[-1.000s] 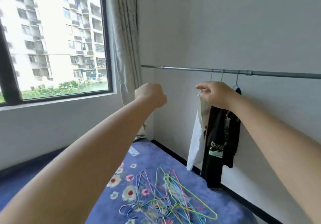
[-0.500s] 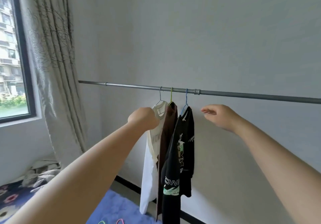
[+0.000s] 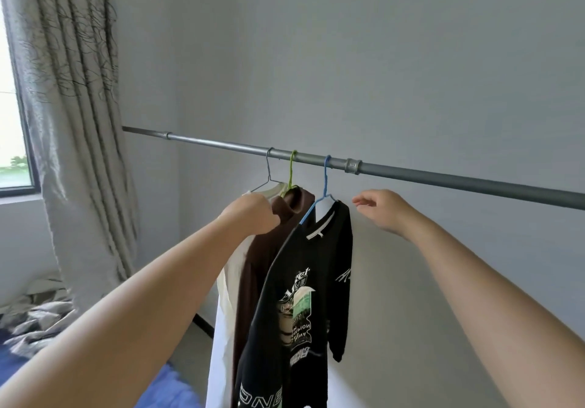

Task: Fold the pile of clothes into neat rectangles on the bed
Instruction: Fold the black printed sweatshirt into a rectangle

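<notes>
A: Where are the clothes?

B: Three shirts are hung on the rail (image 3: 443, 176). The brown shirt (image 3: 286, 214) is gripped by the left hand (image 3: 253, 214); the right hand (image 3: 381, 209) is held open, right of the black T-shirt (image 3: 304, 296).

A: Advice?

B: The green hanger (image 3: 292, 170) should be unhooked before the shirt is pulled.

Two bare forearms, sleeveless as far as visible (no watch, rings or gloves).

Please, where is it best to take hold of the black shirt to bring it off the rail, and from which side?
Probably by the blue hanger just under its hook, not by the cloth. The black shirt hangs outermost on the rail, its right side free, and the open right hand is already beside its shoulder. Come from the right, then lift the hook up and off.
</notes>
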A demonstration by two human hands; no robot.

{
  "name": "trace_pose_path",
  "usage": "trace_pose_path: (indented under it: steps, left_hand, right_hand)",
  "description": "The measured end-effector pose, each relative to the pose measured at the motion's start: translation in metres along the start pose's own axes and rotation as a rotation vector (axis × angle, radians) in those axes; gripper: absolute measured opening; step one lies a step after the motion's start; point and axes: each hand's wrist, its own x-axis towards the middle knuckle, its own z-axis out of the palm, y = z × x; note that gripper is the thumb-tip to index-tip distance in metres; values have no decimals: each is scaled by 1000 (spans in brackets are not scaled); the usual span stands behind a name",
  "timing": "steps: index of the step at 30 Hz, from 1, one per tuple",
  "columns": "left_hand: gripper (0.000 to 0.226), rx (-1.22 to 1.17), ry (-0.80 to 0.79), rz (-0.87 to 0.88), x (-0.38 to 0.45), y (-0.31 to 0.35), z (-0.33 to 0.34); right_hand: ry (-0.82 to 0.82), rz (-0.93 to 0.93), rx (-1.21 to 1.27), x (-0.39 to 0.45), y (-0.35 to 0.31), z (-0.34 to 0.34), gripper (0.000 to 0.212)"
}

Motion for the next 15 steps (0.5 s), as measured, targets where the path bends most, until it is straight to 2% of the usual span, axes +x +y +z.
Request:
trace_pose_path:
  steps: [8, 12, 15]
  left_hand:
    - [44, 165, -226, 47, 66, 35, 32]
    - [48, 173, -289, 60, 89, 41, 48]
    - [43, 175, -339, 25, 103, 37, 63]
  right_hand:
    - [-92, -20, -8, 95, 47, 40, 37]
    - [-107, -6, -65, 134, 56, 55, 28]
    - [-109, 8, -64, 159, 56, 58, 25]
